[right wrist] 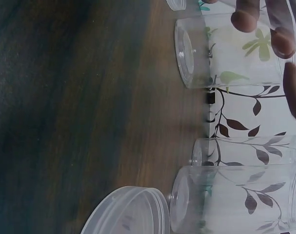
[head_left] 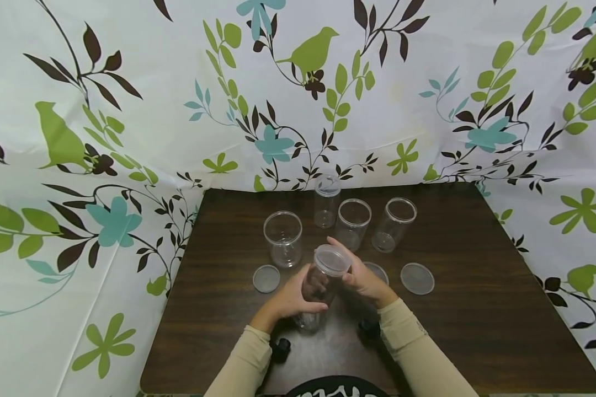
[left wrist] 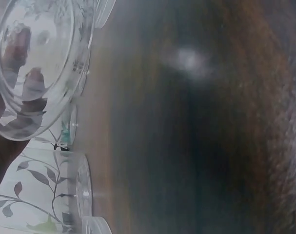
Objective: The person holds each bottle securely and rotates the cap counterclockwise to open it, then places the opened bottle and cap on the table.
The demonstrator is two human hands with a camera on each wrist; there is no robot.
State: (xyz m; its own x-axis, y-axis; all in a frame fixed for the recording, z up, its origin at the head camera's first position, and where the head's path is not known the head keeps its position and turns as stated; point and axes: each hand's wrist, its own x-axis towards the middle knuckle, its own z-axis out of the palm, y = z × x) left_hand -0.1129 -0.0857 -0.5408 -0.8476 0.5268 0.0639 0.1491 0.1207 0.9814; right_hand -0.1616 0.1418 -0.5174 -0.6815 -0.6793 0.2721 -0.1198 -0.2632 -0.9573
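In the head view, a clear plastic jar (head_left: 322,284) is held tilted above the table's near middle, a translucent lid (head_left: 332,260) on its top. My left hand (head_left: 290,296) grips the jar's body, thumb across the near side. From the right, my right hand (head_left: 365,279) holds the lid's rim, fingers behind and thumb in front. The left wrist view looks at the jar's round base (left wrist: 38,58), with fingers showing through the clear plastic. At the top right of the right wrist view, fingertips (right wrist: 245,20) are against clear plastic. Whether the lid is fully seated cannot be told.
Behind the hands stand three open clear jars (head_left: 284,242) (head_left: 352,225) (head_left: 394,225) and one lidded jar (head_left: 326,203). Loose lids (head_left: 266,279) (head_left: 417,279) lie on the dark wooden table (head_left: 477,325), another partly behind the right hand. A patterned curtain (head_left: 179,66) hangs behind.
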